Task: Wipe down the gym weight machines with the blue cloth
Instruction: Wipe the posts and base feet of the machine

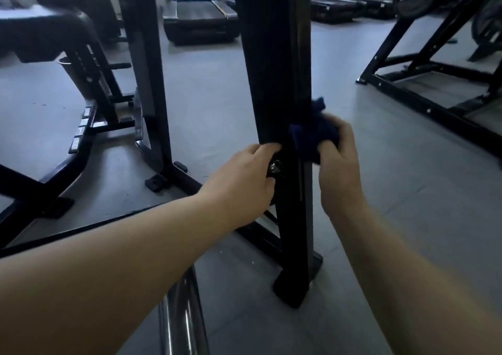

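Two bare arms and two bare hands are all I can see of the person on my feed.

To the left of the machine post (274,83), the left forearm (122,267) is uncovered from the picture's edge to the wrist. It looks broad close to the camera and narrows towards the left hand (244,180), whose knuckles and finger creases I can just make out. To the right of the post, the right forearm (402,267) is just as bare and tapers the same way to the right hand (336,170). The dim light and blur hide the fingernails from me.
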